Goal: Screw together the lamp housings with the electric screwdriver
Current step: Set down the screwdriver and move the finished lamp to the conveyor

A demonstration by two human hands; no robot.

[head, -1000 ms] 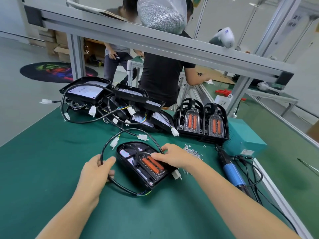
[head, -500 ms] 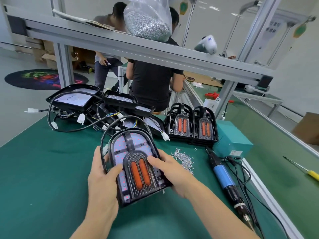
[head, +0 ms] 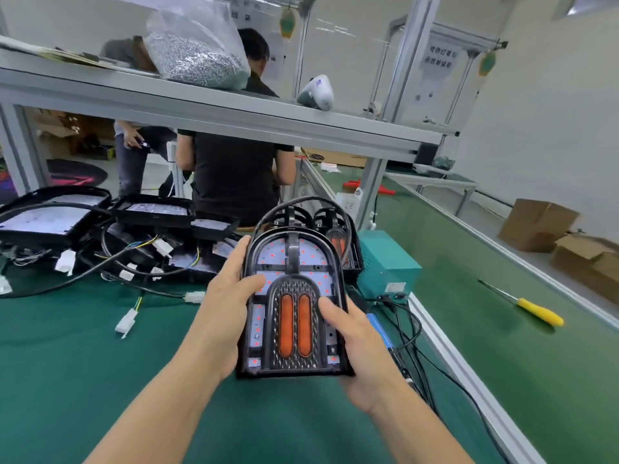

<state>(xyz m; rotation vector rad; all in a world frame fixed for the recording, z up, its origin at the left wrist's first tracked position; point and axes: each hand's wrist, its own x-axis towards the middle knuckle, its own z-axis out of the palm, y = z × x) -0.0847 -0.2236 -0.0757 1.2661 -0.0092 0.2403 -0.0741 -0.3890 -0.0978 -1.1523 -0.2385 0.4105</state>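
I hold a black arch-shaped lamp housing (head: 294,309) upright above the green bench, its face with two orange lenses and red LED dots turned toward me. My left hand (head: 224,313) grips its left edge, thumb on the front. My right hand (head: 355,349) grips its lower right edge, thumb by the orange lens. A black cable loops over its top. The blue electric screwdriver (head: 380,329) lies on the bench behind my right hand, mostly hidden. Two finished housings (head: 338,236) stand behind the held one.
A heap of open black housings with wires and white connectors (head: 100,236) fills the back left. A teal power box (head: 385,262) sits at right with black cords. A yellow-handled screwdriver (head: 536,311) lies on the neighbouring bench. A bag of screws (head: 197,58) rests on the overhead shelf. People work behind.
Both hands lifted the housing off the bench and raised it upright toward me. The view tilted up and right; the screw pile and most of the screwdriver are now hidden.
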